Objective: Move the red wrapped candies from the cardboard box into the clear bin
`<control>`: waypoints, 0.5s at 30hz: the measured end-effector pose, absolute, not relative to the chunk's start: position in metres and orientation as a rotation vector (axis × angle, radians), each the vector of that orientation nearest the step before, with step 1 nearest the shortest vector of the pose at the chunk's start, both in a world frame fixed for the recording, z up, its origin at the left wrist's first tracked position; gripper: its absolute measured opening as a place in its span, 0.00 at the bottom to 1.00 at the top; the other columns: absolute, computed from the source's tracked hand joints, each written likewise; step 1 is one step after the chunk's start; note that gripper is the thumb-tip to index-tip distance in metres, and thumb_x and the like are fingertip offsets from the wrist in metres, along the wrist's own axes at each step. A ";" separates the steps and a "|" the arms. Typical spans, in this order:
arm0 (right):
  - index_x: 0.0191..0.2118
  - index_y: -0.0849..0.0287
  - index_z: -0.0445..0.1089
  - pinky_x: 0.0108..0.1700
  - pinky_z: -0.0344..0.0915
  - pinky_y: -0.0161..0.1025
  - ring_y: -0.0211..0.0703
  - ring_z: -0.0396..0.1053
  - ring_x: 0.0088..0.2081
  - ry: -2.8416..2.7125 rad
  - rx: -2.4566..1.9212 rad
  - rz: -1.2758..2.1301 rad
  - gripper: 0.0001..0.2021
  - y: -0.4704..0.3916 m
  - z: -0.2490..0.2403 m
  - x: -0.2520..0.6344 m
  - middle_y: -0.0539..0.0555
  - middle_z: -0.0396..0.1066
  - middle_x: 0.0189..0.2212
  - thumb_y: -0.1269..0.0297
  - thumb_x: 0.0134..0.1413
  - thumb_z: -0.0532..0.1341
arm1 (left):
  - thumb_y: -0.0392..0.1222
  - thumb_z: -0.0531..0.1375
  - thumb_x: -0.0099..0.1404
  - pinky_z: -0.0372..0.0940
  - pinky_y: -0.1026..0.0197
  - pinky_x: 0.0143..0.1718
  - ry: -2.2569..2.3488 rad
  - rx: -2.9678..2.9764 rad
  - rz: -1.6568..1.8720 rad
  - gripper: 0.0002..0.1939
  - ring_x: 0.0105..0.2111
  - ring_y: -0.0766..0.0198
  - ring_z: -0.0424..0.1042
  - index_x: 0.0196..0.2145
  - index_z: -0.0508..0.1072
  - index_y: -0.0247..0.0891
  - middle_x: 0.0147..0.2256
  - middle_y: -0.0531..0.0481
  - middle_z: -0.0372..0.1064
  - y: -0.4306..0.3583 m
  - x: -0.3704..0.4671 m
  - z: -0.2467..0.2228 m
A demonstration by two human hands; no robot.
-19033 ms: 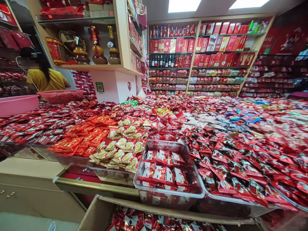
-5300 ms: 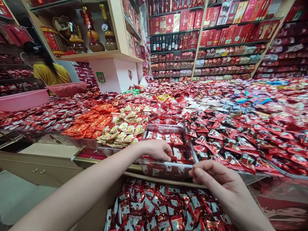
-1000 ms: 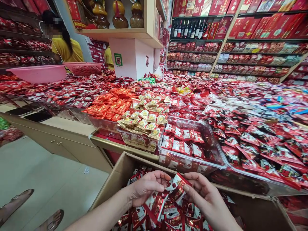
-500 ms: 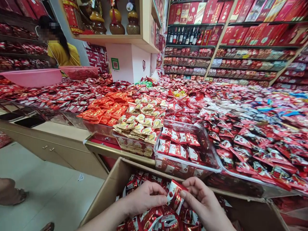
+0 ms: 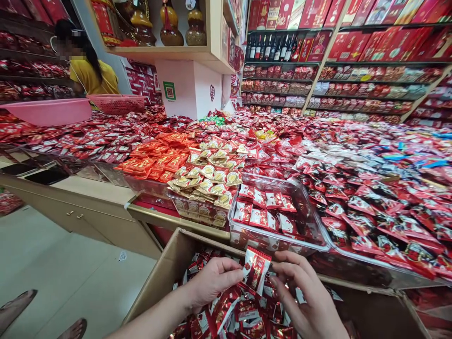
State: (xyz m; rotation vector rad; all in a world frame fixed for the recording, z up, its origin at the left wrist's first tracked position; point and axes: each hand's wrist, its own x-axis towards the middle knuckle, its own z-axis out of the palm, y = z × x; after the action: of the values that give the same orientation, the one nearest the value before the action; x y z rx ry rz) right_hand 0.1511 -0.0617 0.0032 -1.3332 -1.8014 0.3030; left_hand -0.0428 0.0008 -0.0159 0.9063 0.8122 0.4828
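A red-and-white candy packet (image 5: 256, 270) is pinched at its left edge between the thumb and fingers of my left hand (image 5: 217, 281). It stands upright above the heap of similar packets (image 5: 243, 313) in a cardboard box (image 5: 178, 252). Close by the packet's right edge, my right hand (image 5: 302, 294) has its thumb and fingers apart and curved, with nothing seen between them. Just beyond the box, a clear plastic bin (image 5: 247, 231) holds a layer of the same red-and-white packets (image 5: 264, 216), set in rows at its left side.
Gold packets (image 5: 212, 176) and orange-red packets (image 5: 162, 157) are piled left of the bin, dark red ones (image 5: 381, 216) to its right. Pink basins (image 5: 49, 113) sit on the counter at left. A person in a yellow top (image 5: 100, 77) is behind; bare feet (image 5: 72, 329) show on the floor.
My right hand has let go of the packet, its fingers spreading to the right. The packet is slightly higher and turned more upright in my left hand. The feet at left have shifted.
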 end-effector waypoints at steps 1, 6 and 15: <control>0.39 0.55 0.61 0.38 0.65 0.38 0.45 0.64 0.41 -1.796 -1.330 0.288 0.08 -0.062 0.003 0.151 0.59 0.59 0.42 0.71 0.52 0.54 | 0.49 0.65 0.46 0.58 0.65 0.29 0.809 0.893 0.481 0.18 0.25 0.68 0.66 0.30 0.71 0.32 0.27 0.50 0.71 0.001 -0.043 -0.015; 0.40 0.53 0.62 0.40 0.64 0.38 0.45 0.63 0.43 -1.821 -1.278 0.244 0.10 -0.063 -0.004 0.144 0.58 0.61 0.41 0.71 0.50 0.56 | 0.49 0.64 0.47 0.57 0.66 0.28 0.807 0.906 0.511 0.17 0.24 0.70 0.64 0.30 0.71 0.32 0.26 0.52 0.70 0.000 -0.044 -0.018; 0.46 0.54 0.61 0.47 0.61 0.37 0.46 0.63 0.47 -1.932 -1.264 0.366 0.20 -0.068 -0.032 0.131 0.56 0.66 0.47 0.73 0.44 0.56 | 0.48 0.64 0.48 0.53 0.67 0.29 0.586 1.187 0.448 0.18 0.27 0.70 0.58 0.31 0.70 0.30 0.25 0.53 0.62 -0.006 -0.043 -0.018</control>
State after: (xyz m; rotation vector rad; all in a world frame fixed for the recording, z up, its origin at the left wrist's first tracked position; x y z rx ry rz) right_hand 0.1313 -0.0680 -0.0317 -1.2639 -1.9323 0.3656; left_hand -0.0426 -0.0063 -0.0183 1.1872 0.5862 0.4478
